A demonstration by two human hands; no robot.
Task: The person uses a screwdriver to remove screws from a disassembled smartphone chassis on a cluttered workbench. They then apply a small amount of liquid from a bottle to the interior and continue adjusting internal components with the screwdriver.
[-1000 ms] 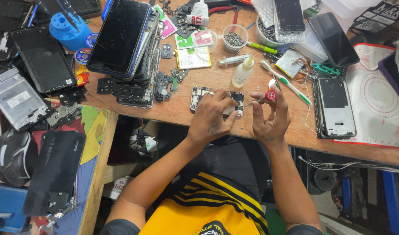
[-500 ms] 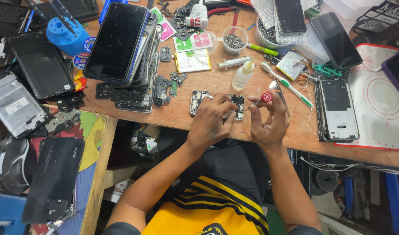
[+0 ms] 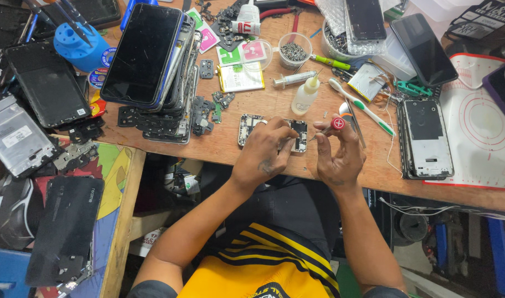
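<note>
Red-capped screwdriver is pinched in my right hand, tip angled toward the opened phone frame near the wooden bench front edge. My left hand presses down on that frame, fingers curled. Versus half a second ago: both hands same spot, only slight camera shift.

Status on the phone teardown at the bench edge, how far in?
Done: the small phone frame lies opened, inner board exposed. In hand: left hand pins the frame; right hand holds a red-capped screwdriver, tip angled at the frame. Left: I cannot tell how many screws remain; the hands cover that spot. A second opened phone lies untouched to the right.
</note>
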